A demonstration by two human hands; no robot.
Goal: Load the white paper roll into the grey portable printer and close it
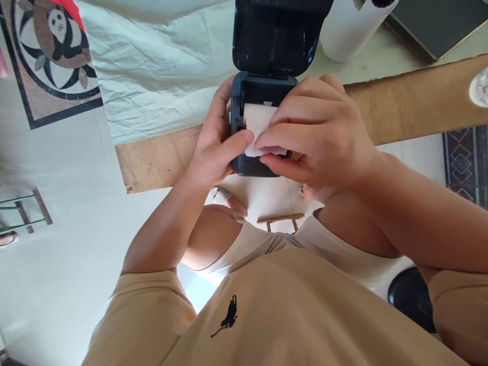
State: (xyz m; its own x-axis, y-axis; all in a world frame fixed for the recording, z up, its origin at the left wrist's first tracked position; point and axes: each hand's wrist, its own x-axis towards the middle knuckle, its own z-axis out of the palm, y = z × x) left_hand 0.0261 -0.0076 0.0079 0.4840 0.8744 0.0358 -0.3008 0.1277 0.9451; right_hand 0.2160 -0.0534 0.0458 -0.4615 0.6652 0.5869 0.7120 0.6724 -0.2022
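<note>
A small black thermal printer (263,165) is at the table's front edge with its lid (272,40) swung up and back. In its compartment lies a white paper roll (259,118), partly covered by my fingers. My left hand (215,137) wraps around the printer's left side, its thumb tip reaching over to the roll's left edge. From the right, my right hand (316,129) pinches the paper at the roll's front with thumb and index finger. Its other fingers curl over the printer's right side and hide that part.
A pale green cloth (160,66) and a brown cardboard strip (415,104) lie along the table. Behind on the right stand a white cylindrical container (345,30) and a dark flat box (438,25). Below are a wooden stool (280,218) and a black round seat (412,297).
</note>
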